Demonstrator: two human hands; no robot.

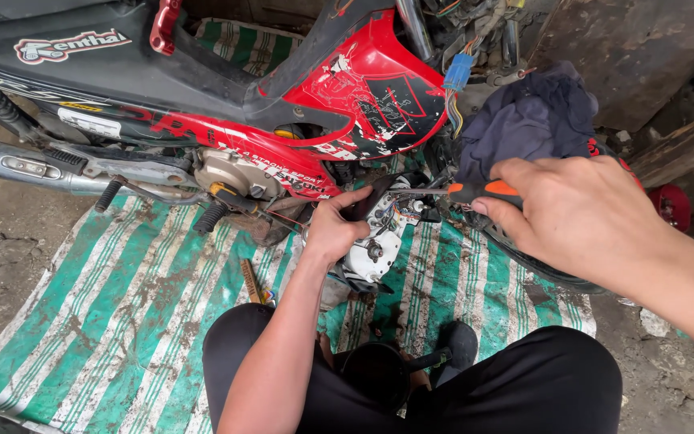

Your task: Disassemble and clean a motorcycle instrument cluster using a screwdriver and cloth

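Soft even daylight, weak shadows, mild glare on red fairing (379,88), wide-angle bending at edges, near right hand (572,213) perhaps slightly soft.

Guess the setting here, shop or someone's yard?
Likely an informal repair spot, yard or roadside, rather than a fitted shop. A red and black motorbike lies on a dirty green-striped tarp over bare ground. The right hand drives an orange-handled screwdriver into a white part steadied by the left hand.
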